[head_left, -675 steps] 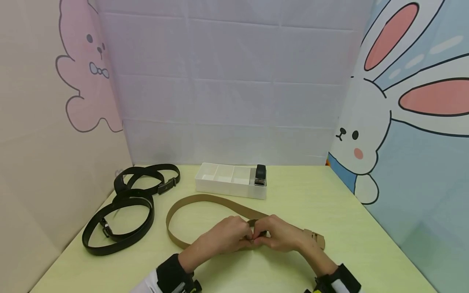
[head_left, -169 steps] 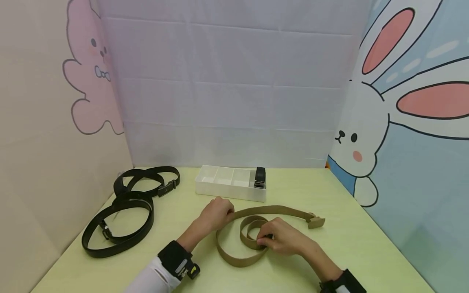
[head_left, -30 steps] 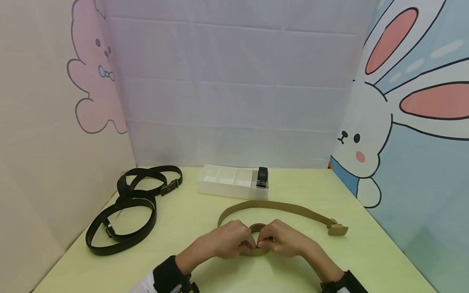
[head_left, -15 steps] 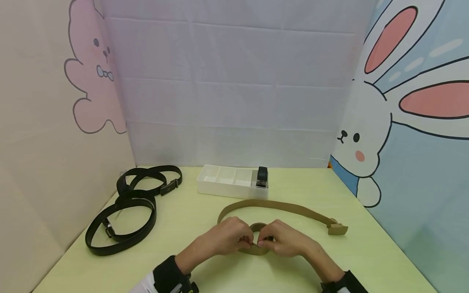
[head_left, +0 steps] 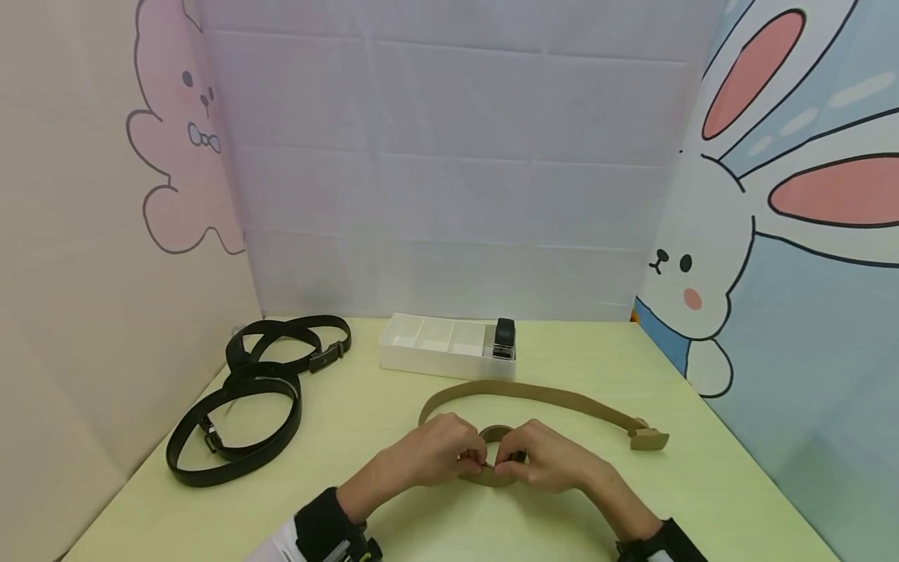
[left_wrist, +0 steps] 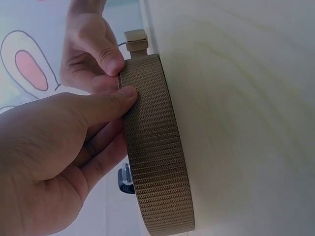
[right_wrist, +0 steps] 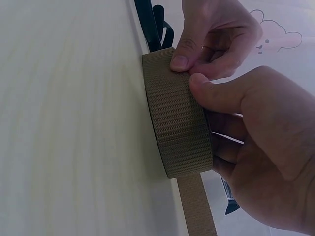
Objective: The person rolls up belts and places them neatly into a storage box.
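Observation:
A tan webbing belt (head_left: 555,400) stands on its edge on the table, one end wound into a small coil. My left hand (head_left: 438,453) pinches the coil's near left side between thumb and fingers. On the near right side, my right hand (head_left: 551,459) pinches the same coil, close to the left. Both wrist views show the thumbs on the outer face of the ribbed webbing coil (left_wrist: 157,147) and fingers reaching inside. The free strap curves behind my hands to the right and ends in a tan buckle (head_left: 649,439). The coil's core is partly hidden.
Two black belts (head_left: 232,470) lie loosely looped on the table's left side. Behind the tan belt, a white divided box (head_left: 435,359) holds a rolled black belt (head_left: 503,337) in its rightmost compartment. Printed cloth walls (head_left: 449,195) close off the left, back and right.
Since the earliest frame, the tan strap's big left loop has shrunk. My left hand has moved from the outer strap to the coil, and the buckle lies farther right. The last second shows little movement.

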Motion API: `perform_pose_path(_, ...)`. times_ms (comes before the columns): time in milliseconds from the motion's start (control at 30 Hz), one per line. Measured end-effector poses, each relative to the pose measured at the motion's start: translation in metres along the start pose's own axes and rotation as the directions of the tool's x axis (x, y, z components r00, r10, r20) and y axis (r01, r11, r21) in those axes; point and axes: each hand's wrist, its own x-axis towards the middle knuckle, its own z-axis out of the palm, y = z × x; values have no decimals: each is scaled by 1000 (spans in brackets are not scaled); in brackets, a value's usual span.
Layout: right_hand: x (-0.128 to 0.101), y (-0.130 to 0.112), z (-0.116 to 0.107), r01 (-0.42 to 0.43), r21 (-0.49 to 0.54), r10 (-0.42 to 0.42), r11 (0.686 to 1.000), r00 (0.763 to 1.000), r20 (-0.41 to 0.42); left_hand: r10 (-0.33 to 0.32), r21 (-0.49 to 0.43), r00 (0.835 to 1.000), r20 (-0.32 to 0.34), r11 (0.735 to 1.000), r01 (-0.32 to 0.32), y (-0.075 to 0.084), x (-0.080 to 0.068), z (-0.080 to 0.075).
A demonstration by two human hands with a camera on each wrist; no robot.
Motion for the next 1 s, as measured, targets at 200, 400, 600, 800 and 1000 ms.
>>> perform_pose_path(200, 0, -1, 1, 6, -1, -6, 1000, 1000, -1, 6, -36, 1000, -18, 999, -7, -8, -6, -1)
perform_pose_path(400, 0, -1, 1, 13, -9, -13, 1000, 1000, -9, -11, -75, 998, -55, 997, 7, -18, -14, -7)
perform_pose_path(600, 0, -3, 0, 22, -13, -22, 1000, 1000, -17, -113, -26, 985, -130, 993, 111, -24, -19, -14)
perform_pose_path(800, 0, -2, 1, 26, -13, -26, 1000, 999, -23, -237, 75, 956, -170, 965, 253, -30, -23, -13)
perform_pose_path(1000, 1, -2, 0, 21, -6, -22, 1000, 999, -25, -283, 89, 925, -253, 945, 313, -34, -27, -14)
